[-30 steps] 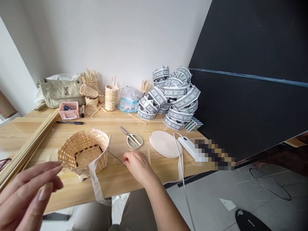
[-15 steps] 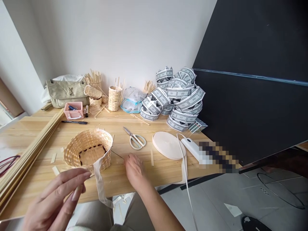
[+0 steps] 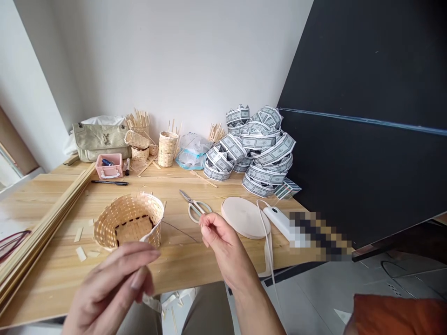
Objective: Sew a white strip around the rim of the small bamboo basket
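Note:
My right hand (image 3: 220, 237) is closed, fingertips pinched on a dark thread (image 3: 181, 231) that runs taut from the basket's rim. The woven bamboo basket (image 3: 127, 216) rests on the table, with a dark stitched line around its base inside. In front of it hovers my left hand (image 3: 115, 284), fingers half bent and thumb apart from the index finger; nothing shows between them. Below that hand hangs a pale cloth tape (image 3: 152, 303), partly hidden behind it. Scissors with white handles (image 3: 195, 207) lie just behind my right hand.
A roll of pale tape (image 3: 244, 217) and a white power strip (image 3: 279, 221) lie at right. Stacked printed paper bands (image 3: 258, 149) stand behind. Long bamboo strips (image 3: 52, 228) run along the left. A pink box (image 3: 109, 166) and a bag (image 3: 101, 139) sit at back left.
My right hand has lifted and moved right, drawing out more thread from the basket. My left hand has shifted right, now covering part of the tape. An orange-brown fabric has appeared at lower right.

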Tool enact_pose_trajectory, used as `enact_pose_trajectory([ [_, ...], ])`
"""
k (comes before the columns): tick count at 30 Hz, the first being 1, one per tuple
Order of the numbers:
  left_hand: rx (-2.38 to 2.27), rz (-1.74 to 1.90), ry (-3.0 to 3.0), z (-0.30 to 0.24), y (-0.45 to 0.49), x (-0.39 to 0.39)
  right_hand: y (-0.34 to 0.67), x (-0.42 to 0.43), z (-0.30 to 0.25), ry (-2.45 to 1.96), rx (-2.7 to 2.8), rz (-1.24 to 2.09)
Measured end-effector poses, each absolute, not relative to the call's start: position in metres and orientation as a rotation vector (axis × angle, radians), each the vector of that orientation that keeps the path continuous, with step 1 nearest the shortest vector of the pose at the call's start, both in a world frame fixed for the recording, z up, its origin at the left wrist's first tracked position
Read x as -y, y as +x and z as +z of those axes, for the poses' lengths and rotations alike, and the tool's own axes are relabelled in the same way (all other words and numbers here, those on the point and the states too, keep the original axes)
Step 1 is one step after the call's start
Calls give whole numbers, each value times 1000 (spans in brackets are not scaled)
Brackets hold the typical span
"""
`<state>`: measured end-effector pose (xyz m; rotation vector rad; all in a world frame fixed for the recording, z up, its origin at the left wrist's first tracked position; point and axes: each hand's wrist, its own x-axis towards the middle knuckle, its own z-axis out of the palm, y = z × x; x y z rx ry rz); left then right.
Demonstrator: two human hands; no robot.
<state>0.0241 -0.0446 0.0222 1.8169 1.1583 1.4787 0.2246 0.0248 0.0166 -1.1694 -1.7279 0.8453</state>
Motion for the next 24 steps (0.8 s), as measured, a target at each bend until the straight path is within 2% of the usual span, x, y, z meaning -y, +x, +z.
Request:
enact_pose_trajectory([
  [4, -859, 1241, 1392, 25, 59, 23, 217, -15, 24, -926, 1336, 1134],
  [7, -751, 1104, 1276, 20, 79, 8, 212, -11, 23, -856, 1208, 1214],
  [13, -934, 1123, 1324, 14, 90, -2, 210, -7, 14, -687, 1152, 1388],
  [20, -952, 1241, 1503, 13, 95, 3, 215, -8, 13, -688, 1103, 1542],
  [24, -977, 1307, 1731, 9, 88, 12, 227, -9, 31, -752, 1073, 1391],
])
